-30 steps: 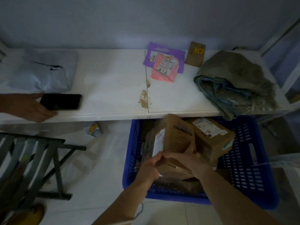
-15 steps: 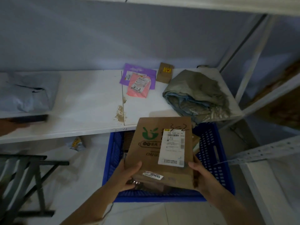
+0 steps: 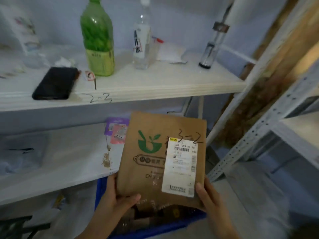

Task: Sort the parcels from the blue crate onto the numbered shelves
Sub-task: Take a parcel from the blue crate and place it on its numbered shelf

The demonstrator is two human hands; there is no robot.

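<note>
While the brown paper parcel marked 3-2 is held upright over the blue crate, pinched at its lower corners between thumb and fingers of the left hand and right hand, it is judged not yet shelved. Above the hands a shelf edge is marked 2-3. More parcels are seen beneath them, and a pink mailer lies shelved beyond the left hand.

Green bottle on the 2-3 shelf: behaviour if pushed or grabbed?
Likely tippy if pushed high: the green bottle stands upright, tall on a small base. Round body, so it would probably roll once down. Smooth plastic may be slick; fill level unclear, so weight can't be judged.
</note>
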